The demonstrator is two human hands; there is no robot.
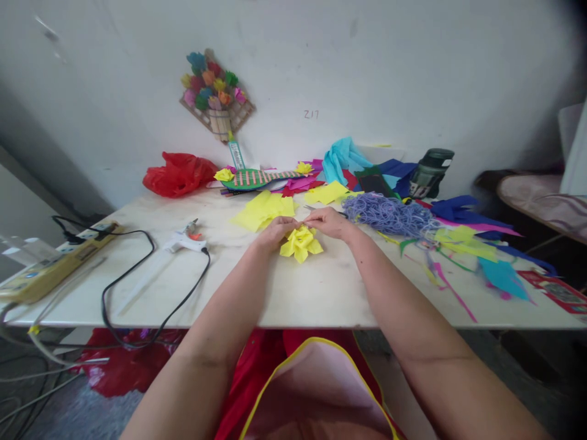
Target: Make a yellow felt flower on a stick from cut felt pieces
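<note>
A yellow folded-paper flower (301, 242) lies on the white table (321, 293), in the middle. My left hand (275, 231) pinches its upper left edge with closed fingers. My right hand (331, 222) grips the flower's top right, fingers curled together. Both hands meet just above the flower. Flat yellow paper sheets (263, 209) lie right behind my left hand.
A white glue gun (183, 242) with a black cord lies left, beside a yellow power strip (55, 266). A purple string bundle (387, 214) and coloured paper scraps (463, 244) spread to the right. A red bag (178, 173), a green bottle (428, 173) and a paper-flower wall piece (215, 91) sit behind.
</note>
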